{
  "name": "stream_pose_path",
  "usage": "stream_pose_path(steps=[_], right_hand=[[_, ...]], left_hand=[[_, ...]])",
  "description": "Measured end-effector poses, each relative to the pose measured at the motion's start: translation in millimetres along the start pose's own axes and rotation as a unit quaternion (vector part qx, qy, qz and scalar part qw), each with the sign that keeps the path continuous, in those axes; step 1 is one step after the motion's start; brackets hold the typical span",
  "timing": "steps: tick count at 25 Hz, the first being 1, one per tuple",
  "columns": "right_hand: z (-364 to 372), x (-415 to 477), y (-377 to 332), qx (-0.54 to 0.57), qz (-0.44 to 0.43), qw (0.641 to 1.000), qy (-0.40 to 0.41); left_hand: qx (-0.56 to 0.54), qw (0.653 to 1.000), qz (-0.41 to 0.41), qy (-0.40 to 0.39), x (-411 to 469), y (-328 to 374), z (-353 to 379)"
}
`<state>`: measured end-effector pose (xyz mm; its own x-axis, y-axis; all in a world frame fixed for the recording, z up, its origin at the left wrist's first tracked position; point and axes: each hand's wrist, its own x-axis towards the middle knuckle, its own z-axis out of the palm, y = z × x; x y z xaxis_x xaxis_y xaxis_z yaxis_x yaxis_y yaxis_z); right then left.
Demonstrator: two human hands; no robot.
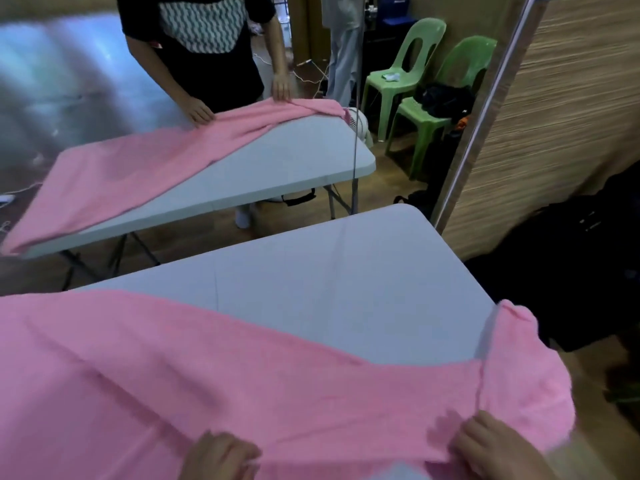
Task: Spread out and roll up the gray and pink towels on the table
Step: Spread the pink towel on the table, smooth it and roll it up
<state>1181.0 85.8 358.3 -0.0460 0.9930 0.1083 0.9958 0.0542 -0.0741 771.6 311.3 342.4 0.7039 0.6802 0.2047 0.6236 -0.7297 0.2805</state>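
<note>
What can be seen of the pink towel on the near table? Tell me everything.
The pink towel looks like soft terry cloth. It lies partly spread over the near side of the white table, creased, its right end bunched and hanging off the edge. The left hand and right hand both pinch its near edge.

Pink towel (242, 368) on pale grey table (346, 271), green chairs (405, 77)
</note>
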Motion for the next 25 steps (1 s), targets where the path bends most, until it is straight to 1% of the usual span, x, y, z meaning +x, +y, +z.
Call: stream_pose_path(steps=[1, 2, 3, 4, 6, 7, 9, 12, 13, 14, 16, 17, 18, 19, 21, 22, 23, 24, 25], right_hand=[[21.2, -11.4, 2.5, 0.005, -0.029, 0.999, -0.043], [29.0, -13.3, 0.6, 0.01, -0.045, 0.995, -0.087], [27.8, -2.6, -5.4, 0.039, -0.012, 0.993, -0.115], [20.0, 19.1, -15.9, 0.061, 0.033, 0.992, -0.109], [-2.9, 78.8, -41.0, 0.111, 0.064, 0.984, -0.12], [-3.6, 109.6, -54.3, 0.12, 0.074, 0.988, -0.064], [-1.5, 173.3, -73.1, 0.135, 0.117, 0.982, -0.064], [8.8, 233.5, -92.0, 0.139, 0.127, 0.973, -0.137], [9.6, 242.1, -93.9, 0.147, 0.128, 0.969, -0.152], [4.7, 245.9, -94.8, 0.18, 0.139, 0.962, -0.151], [-9.5, 244.6, -83.5, 0.271, 0.184, 0.935, -0.133], [-21.9, 242.2, -73.2, 0.308, 0.203, 0.918, -0.144], [-32.8, 239.0, -59.8, 0.334, 0.21, 0.901, -0.178], [-44.9, 233.8, -45.8, 0.36, 0.198, 0.884, -0.222], [-65.4, 228.9, -25.0, 0.422, 0.169, 0.831, -0.32], [-73.1, 232.3, -21.4, 0.453, 0.162, 0.806, -0.345], [-77.1, 239.0, -22.9, 0.48, 0.156, 0.789, -0.35], [-78.8, 248.9, -27.8, 0.499, 0.147, 0.784, -0.339], [-78.3, 259.6, -33.6, 0.5, 0.145, 0.792, -0.319]], left_hand=[[0.008, 1.0, 0.002, -0.021, -12.2, -3.4, 12.0], [0.017, 0.999, -0.016, -0.049, -17.2, -1.7, 12.2], [0.022, 0.997, -0.03, -0.072, -15.7, 4.3, 8.8], [0.027, 0.997, -0.032, -0.071, -4.9, 11.9, 1.9], [0.012, 1.0, -0.017, -0.017, 32.0, 18.4, -3.6], [-0.006, 1.0, -0.019, -0.003, 60.5, 17.8, -5.3], [-0.005, 0.999, -0.026, -0.031, 118.8, 18.3, -1.5], [0.042, 0.989, 0.02, -0.138, 174.0, 27.4, 17.5], [0.039, 0.988, 0.039, -0.143, 180.4, 30.3, 23.0], [0.021, 0.99, 0.045, -0.132, 183.9, 31.6, 23.7], [-0.069, 0.993, 0.031, -0.094, 187.1, 28.7, 16.0], [-0.115, 0.989, 0.029, -0.084, 189.4, 25.4, 10.0], [-0.144, 0.986, 0.027, -0.077, 190.7, 20.0, 1.5], [-0.171, 0.983, 0.024, -0.068, 191.9, 15.8, -8.4], [-0.213, 0.976, 0.017, -0.045, 197.8, 14.3, -32.6], [-0.222, 0.974, 0.022, -0.034, 202.5, 16.9, -42.5], [-0.229, 0.973, 0.027, -0.023, 206.4, 22.4, -52.0], [-0.228, 0.973, 0.027, -0.012, 209.2, 29.6, -58.9], [-0.223, 0.974, 0.028, 0.003, 212.1, 36.7, -64.7]])
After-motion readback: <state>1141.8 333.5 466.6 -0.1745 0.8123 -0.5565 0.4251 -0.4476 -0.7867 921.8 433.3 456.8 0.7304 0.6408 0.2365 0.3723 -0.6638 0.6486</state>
